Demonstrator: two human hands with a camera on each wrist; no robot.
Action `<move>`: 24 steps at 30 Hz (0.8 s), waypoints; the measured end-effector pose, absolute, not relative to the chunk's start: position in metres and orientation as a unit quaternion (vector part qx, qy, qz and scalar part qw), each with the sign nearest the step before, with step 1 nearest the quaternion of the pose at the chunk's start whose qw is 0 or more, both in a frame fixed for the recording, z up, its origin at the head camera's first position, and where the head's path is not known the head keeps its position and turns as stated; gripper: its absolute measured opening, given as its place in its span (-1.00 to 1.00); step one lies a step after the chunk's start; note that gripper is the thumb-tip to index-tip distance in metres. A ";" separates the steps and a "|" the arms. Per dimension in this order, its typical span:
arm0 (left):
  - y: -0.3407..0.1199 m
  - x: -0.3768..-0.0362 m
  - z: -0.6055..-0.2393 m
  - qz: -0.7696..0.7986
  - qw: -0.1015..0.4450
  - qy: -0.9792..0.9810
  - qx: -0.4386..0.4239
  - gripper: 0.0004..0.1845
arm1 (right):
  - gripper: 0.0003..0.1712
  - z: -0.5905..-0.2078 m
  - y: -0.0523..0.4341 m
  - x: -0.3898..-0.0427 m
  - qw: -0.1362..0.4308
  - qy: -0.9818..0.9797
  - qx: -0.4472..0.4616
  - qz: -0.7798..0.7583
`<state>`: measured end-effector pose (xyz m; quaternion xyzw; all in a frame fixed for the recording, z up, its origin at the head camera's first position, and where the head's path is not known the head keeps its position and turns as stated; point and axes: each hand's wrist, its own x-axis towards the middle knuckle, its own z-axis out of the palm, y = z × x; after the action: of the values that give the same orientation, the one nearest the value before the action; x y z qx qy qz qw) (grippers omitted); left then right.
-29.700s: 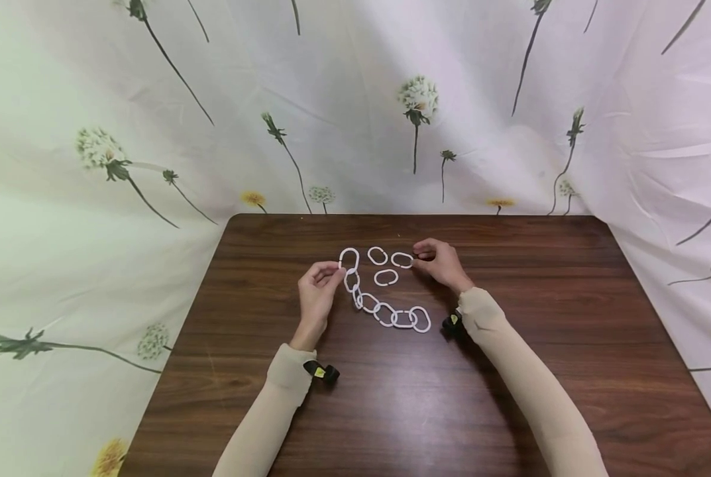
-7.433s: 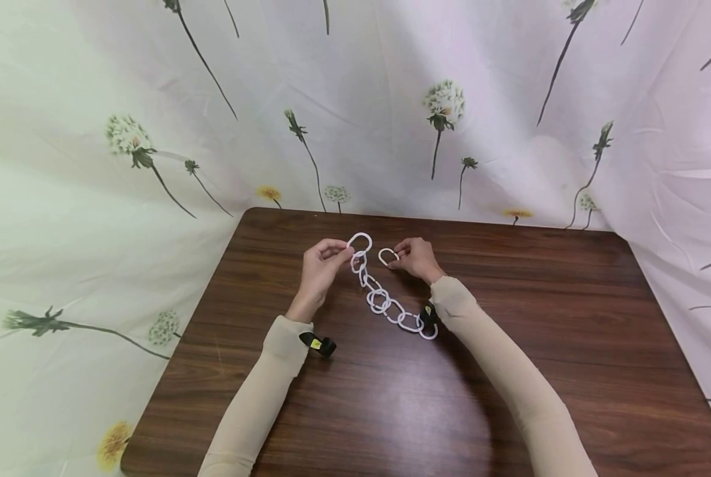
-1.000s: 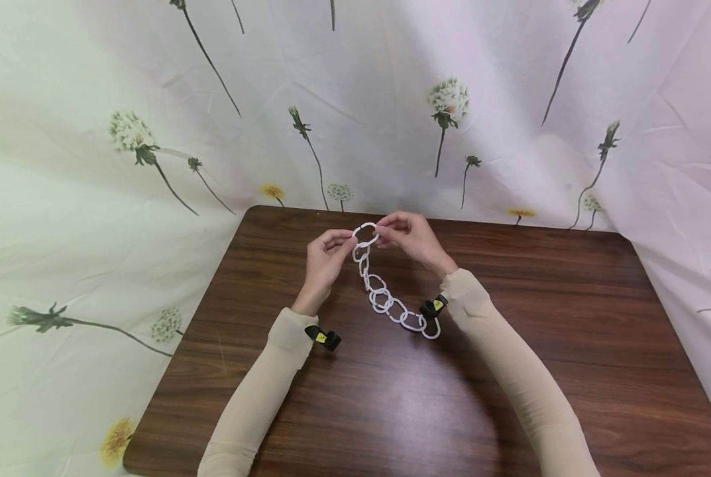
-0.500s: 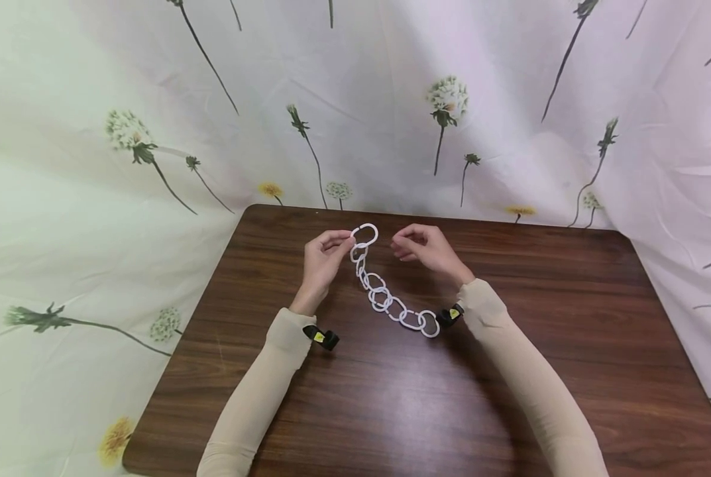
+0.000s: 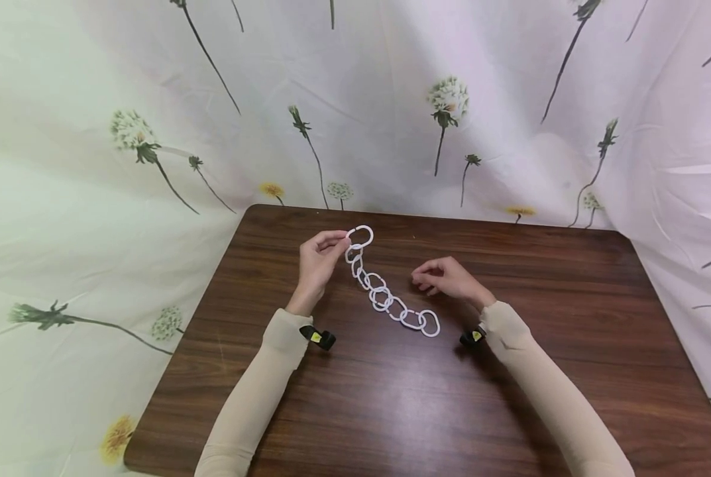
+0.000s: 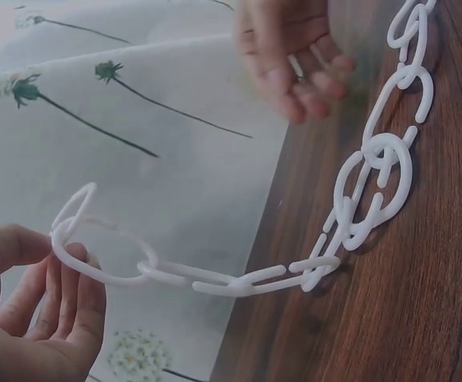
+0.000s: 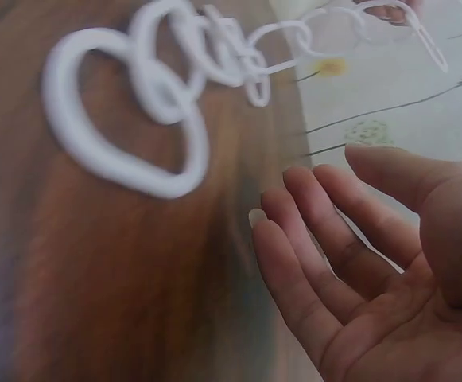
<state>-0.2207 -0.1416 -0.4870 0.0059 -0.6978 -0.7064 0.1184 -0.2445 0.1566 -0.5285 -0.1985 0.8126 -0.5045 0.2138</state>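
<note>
A chain of white plastic oval links (image 6: 409, 171) hangs from my left hand (image 5: 318, 265). Thumb and fingers pinch it near its raised end link (image 5: 372, 237). In the left wrist view a further link stands tilted at the fingertips. The lower part of the chain slopes rightward and lies on the table, finishing in a link (image 7: 135, 177) nearest my right hand (image 5: 453, 281). That hand hovers to the right of the chain, apart from it. Its fingers (image 7: 294, 263) are loosely bent and hold nothing. Several links carry small gaps in their sides.
The dark brown wooden table (image 5: 331, 411) has rounded far corners. A white cloth with dandelion prints (image 5: 361, 112) hangs behind and at both sides. Small black devices sit at the left cuff (image 5: 319, 338) and the right cuff (image 5: 472, 336).
Loose links seen earlier beside the chain are gone from the table, and the chain is longer. My right hand has let go of the end link and moved right and nearer me.
</note>
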 end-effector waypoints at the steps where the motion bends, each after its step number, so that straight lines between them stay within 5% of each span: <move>1: -0.142 -0.221 -0.487 -0.707 0.119 -0.697 0.007 -0.72 | -0.66 -0.530 0.159 -0.242 0.211 0.817 -0.200 -0.498; 24: -0.153 -0.219 -0.495 -0.707 0.122 -0.696 0.017 -0.72 | -0.75 -0.557 0.178 -0.199 0.094 0.875 -0.282 -0.382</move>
<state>-0.2191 -0.1528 -0.4955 0.0174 -0.6964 -0.7069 0.1224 -0.1993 0.1778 -0.5569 -0.2823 0.8750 -0.3820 0.0942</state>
